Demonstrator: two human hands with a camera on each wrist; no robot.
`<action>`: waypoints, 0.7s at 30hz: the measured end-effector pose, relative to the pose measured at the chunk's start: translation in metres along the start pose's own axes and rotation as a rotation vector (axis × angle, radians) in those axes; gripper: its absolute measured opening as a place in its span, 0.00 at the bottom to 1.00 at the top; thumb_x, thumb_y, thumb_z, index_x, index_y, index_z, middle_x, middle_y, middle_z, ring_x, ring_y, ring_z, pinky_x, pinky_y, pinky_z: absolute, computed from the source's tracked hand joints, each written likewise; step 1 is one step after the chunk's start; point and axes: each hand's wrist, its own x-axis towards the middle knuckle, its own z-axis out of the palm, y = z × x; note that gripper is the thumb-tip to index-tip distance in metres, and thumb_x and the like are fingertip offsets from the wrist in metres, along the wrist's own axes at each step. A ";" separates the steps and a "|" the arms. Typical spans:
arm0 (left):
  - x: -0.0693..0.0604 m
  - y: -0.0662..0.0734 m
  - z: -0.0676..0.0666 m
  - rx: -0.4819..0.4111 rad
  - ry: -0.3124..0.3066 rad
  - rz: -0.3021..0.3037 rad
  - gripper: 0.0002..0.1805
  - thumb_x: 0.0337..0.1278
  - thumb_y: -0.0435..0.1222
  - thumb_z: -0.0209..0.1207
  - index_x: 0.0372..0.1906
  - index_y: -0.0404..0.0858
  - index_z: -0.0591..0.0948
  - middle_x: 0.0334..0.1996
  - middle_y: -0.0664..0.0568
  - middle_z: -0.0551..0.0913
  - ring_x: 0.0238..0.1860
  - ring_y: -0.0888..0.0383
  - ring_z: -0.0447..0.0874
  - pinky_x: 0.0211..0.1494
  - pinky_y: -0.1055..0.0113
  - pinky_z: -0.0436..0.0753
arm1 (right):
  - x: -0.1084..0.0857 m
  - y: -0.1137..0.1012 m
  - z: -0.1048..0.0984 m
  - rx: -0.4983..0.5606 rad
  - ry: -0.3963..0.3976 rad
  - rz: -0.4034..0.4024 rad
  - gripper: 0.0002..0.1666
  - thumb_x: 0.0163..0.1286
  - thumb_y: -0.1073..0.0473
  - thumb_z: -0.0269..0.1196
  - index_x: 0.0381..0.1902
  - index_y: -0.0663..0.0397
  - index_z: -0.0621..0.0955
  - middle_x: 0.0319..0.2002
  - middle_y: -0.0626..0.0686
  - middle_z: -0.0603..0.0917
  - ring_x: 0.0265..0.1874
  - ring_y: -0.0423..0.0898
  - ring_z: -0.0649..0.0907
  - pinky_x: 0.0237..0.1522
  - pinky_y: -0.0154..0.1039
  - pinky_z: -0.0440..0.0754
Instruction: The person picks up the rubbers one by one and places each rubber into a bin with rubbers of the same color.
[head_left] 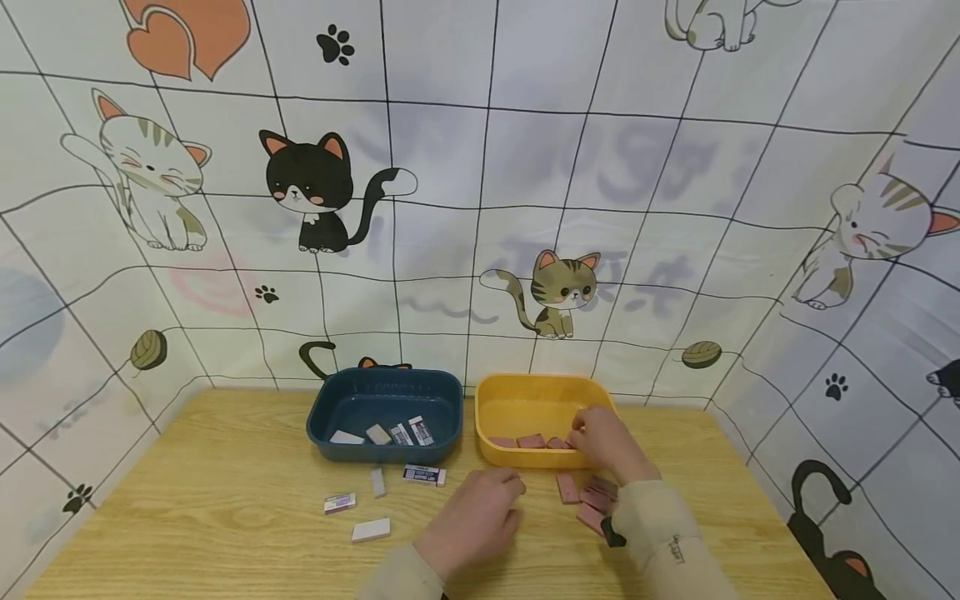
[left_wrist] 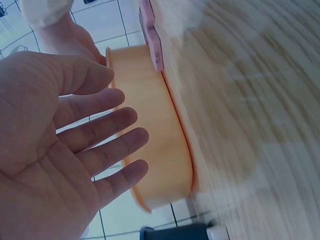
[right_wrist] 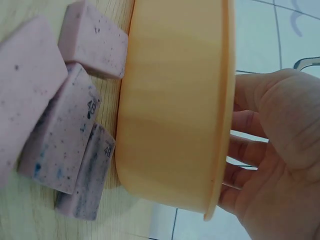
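My right hand (head_left: 603, 437) reaches over the right side of the yellow bin (head_left: 543, 461), its fingertips hidden behind the rim in the right wrist view. Whether they pinch anything cannot be seen. Several pink erasers (head_left: 531, 442) lie inside that bin. On the table before it is a loose pile of pink erasers (right_wrist: 60, 135), some marked 4B and smudged dark. My left hand (head_left: 476, 517) hovers over the table in front of the yellow bin. Seen in the left wrist view, its palm (left_wrist: 35, 135) holds nothing and its fingers are spread.
A dark blue bin (head_left: 360, 452) stands left of the yellow one, with several white erasers (head_left: 422, 431) inside. On the table in front lie a sleeved eraser (head_left: 424, 475), a small purple-and-white eraser (head_left: 340, 502) and a white eraser (head_left: 371, 530). A cat-print sheet (head_left: 435, 250) hangs behind.
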 end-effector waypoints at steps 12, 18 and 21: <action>-0.021 -0.025 -0.006 0.067 0.057 -0.017 0.12 0.58 0.34 0.67 0.47 0.39 0.85 0.43 0.52 0.84 0.45 0.56 0.84 0.51 0.59 0.83 | -0.031 -0.012 -0.006 0.088 0.227 -0.131 0.10 0.66 0.66 0.61 0.42 0.63 0.85 0.49 0.62 0.82 0.49 0.58 0.82 0.53 0.56 0.81; -0.030 -0.035 -0.010 0.061 0.047 -0.054 0.13 0.57 0.34 0.69 0.48 0.38 0.85 0.44 0.51 0.83 0.45 0.55 0.83 0.50 0.57 0.83 | -0.045 -0.021 -0.006 0.141 0.288 -0.213 0.09 0.68 0.66 0.63 0.44 0.62 0.85 0.50 0.61 0.82 0.51 0.58 0.81 0.51 0.56 0.82; -0.035 -0.040 -0.013 0.054 0.016 -0.090 0.15 0.59 0.33 0.68 0.51 0.37 0.84 0.48 0.48 0.83 0.50 0.51 0.83 0.55 0.53 0.83 | -0.051 -0.027 -0.005 0.159 0.302 -0.240 0.08 0.68 0.67 0.66 0.44 0.61 0.85 0.51 0.61 0.82 0.53 0.59 0.81 0.52 0.56 0.82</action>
